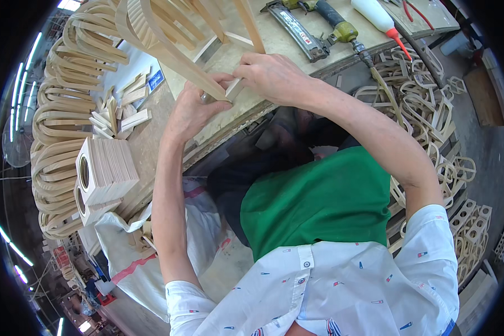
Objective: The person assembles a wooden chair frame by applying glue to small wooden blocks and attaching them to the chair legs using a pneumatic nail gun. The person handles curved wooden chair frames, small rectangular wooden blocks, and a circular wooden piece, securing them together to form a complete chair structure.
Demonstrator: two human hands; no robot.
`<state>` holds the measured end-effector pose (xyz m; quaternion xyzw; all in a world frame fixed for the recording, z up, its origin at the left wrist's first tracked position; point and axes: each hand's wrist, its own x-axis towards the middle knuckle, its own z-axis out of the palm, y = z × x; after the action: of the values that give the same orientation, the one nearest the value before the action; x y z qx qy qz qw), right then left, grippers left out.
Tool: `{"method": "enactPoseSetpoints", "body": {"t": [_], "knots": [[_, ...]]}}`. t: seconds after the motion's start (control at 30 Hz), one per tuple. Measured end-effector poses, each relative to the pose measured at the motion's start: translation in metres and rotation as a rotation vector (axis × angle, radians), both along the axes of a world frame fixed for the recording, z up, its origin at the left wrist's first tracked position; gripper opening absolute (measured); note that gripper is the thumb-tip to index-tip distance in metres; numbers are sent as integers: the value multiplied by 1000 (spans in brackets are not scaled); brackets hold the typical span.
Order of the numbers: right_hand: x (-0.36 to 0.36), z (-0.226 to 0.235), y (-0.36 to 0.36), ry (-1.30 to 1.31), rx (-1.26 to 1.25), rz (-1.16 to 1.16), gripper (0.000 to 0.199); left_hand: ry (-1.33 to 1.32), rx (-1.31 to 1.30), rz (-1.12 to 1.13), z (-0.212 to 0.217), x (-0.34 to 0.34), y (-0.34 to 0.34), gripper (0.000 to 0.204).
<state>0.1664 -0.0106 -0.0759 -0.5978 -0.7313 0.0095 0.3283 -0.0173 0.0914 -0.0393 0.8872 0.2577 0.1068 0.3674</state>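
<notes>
My left hand (pixel 193 109) grips the lower end of a curved wooden frame piece (pixel 173 56) that runs up and left across the workbench (pixel 274 39). My right hand (pixel 271 75) pinches a small pale wooden block (pixel 234 88) and holds it against that same frame end, right beside my left fingers. Both hands meet at the front edge of the bench. More slats of the wooden frame (pixel 246 19) rise toward the top of the view.
A nail gun (pixel 297 31) with a hose and a white glue bottle with a red tip (pixel 378 17) lie on the bench. Stacked square wooden plates with holes (pixel 103 171), small blocks (pixel 115 115) and bent wooden hoops (pixel 61 117) stand left. Cut wooden frames (pixel 431 117) pile at right.
</notes>
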Motion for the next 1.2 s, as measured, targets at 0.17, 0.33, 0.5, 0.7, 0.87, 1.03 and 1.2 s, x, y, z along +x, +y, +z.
{"method": "enactPoseSetpoints", "body": {"t": [0.17,0.33,0.5,0.7,0.87,1.03,1.2], "knots": [[0,-6,3,-12,15,0,14,-13,-19,8,-4,-1,1,41],[-3,-11,2,19,53,-28,12,-6,-23,-13,-8,0,5,39],[-4,-16,2,22,83,-31,11,-42,-22,-31,-12,-1,6,38],[-4,-16,3,33,86,-26,11,-48,-39,-37,-16,0,11,37],[-2,2,-8,130,180,-5,13,-72,-14,-76,-17,1,14,35],[73,70,-26,178,238,-453,32,-65,78,-108,-19,-4,14,32],[163,42,13,134,-363,-777,51,-81,71,-109,-18,-1,15,33]]}}
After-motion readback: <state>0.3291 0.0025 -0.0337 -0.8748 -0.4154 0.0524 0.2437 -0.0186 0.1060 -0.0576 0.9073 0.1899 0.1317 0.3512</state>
